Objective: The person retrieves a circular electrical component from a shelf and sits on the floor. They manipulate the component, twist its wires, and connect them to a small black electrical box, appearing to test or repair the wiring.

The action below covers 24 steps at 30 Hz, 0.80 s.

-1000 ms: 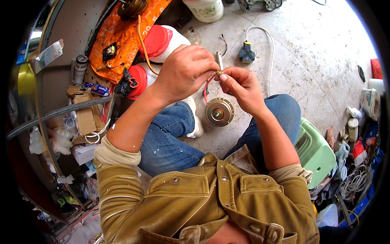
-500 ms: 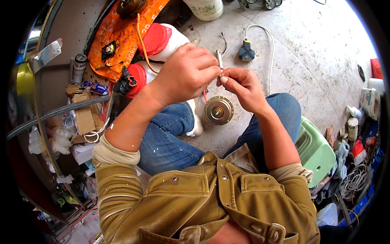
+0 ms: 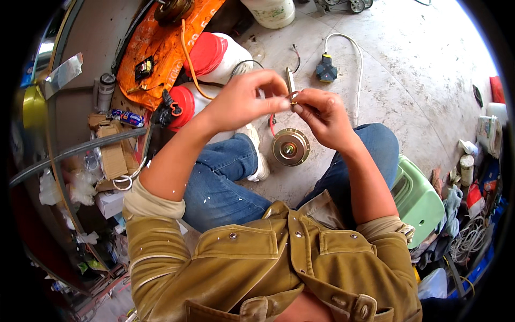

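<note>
A brass-coloured piece [image 3: 294, 103] is pinched by the right hand [image 3: 326, 117]; the left hand [image 3: 244, 103] is held half curled beside it, its grip unclear.

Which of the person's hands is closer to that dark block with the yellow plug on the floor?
The right hand: in the picture it is just below the dark block. The left hand is farther away, to the block's lower left.

Pale letters and digits mark the orange sack [image 3: 164, 49], while a blue can [image 3: 127, 117] bears illegibly small print.
</note>
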### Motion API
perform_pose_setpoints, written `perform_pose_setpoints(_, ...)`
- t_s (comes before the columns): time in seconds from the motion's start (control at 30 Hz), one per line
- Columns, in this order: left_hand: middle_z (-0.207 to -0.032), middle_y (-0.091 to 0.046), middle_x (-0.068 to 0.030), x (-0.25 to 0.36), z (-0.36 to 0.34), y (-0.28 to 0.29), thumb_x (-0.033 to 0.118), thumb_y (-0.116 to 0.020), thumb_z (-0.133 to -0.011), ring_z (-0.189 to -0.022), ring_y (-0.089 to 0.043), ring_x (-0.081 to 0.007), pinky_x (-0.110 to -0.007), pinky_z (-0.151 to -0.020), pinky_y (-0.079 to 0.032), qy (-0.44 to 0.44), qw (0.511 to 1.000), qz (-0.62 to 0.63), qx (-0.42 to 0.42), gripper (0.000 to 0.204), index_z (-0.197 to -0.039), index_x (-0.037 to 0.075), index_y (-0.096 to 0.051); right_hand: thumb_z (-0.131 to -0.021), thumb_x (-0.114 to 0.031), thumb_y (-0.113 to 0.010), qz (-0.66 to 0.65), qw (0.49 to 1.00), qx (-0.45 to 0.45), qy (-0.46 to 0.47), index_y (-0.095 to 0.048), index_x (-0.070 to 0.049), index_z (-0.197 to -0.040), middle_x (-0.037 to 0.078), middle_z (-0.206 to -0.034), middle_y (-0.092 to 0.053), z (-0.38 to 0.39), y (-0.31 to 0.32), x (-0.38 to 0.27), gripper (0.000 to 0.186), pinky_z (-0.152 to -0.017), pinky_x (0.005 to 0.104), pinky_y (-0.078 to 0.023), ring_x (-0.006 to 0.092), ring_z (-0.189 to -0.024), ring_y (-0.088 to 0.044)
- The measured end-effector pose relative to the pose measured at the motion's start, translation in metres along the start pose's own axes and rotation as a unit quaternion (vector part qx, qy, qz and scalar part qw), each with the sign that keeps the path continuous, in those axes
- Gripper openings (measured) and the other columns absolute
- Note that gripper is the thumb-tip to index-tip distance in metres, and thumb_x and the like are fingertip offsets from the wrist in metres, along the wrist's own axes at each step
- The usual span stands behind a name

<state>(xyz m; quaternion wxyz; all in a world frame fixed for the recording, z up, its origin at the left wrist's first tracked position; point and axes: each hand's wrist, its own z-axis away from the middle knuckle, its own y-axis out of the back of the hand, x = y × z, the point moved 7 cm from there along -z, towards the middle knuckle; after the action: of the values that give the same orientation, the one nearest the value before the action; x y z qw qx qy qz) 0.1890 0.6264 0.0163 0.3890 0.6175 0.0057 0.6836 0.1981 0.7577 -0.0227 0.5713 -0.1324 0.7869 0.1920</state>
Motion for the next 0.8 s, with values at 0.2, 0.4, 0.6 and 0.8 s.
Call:
perform_pose_setpoints(0.2,-0.075,-0.058,-0.0061,0.042,0.012,-0.008,0.013,-0.066,-0.076,-0.068,-0.055,-0.0204,-0.031,-0.061,-0.044,-0.315,0.897,-0.296,0.094,0.014,-0.084,0.005,-0.058,-0.084,-0.010,-0.060,-0.155,0.984,-0.045,-0.079,-0.060,0.003,-0.084,0.007,-0.064,-0.050,0.003,-0.009,0.015,0.012,-0.053,0.0271,-0.039,0.0102,-0.059,-0.046)
perform_pose_setpoints(0.4,-0.067,-0.052,0.0002,-0.043,0.006,-0.034,0.021,-0.054,-0.089,-0.060,-0.047,-0.0093,-0.025,-0.054,-0.038,0.158,0.946,0.277,-0.063,0.023,-0.075,0.004,-0.054,-0.082,-0.009,-0.061,0.057,0.993,-0.018,0.103,-0.059,0.001,-0.080,0.011,-0.062,-0.049,-0.001,-0.008,-0.005,0.010,-0.053,0.0296,-0.040,0.0164,-0.055,-0.047)
perform_pose_setpoints(0.6,-0.076,-0.058,-0.0041,-0.004,0.000,0.002,0.019,-0.057,-0.088,-0.070,-0.055,-0.0101,-0.026,-0.057,-0.043,-0.031,0.994,-0.047,0.098,0.017,-0.083,0.003,-0.058,-0.084,-0.009,-0.059,-0.117,0.991,-0.023,-0.067,-0.059,0.001,-0.083,0.010,-0.064,-0.051,0.005,-0.008,0.022,0.010,-0.054,0.0280,-0.040,0.0133,-0.057,-0.046)
perform_pose_setpoints(0.8,-0.075,-0.059,-0.0079,0.040,0.011,-0.012,0.015,-0.067,-0.075,-0.066,-0.057,-0.0237,-0.032,-0.058,-0.044,-0.264,0.903,-0.315,0.125,0.013,-0.081,0.006,-0.059,-0.085,-0.010,-0.059,-0.191,0.977,-0.027,-0.087,-0.060,0.001,-0.082,0.008,-0.065,-0.052,0.005,-0.007,0.022,0.011,-0.054,0.0262,-0.040,0.0098,-0.060,-0.046)
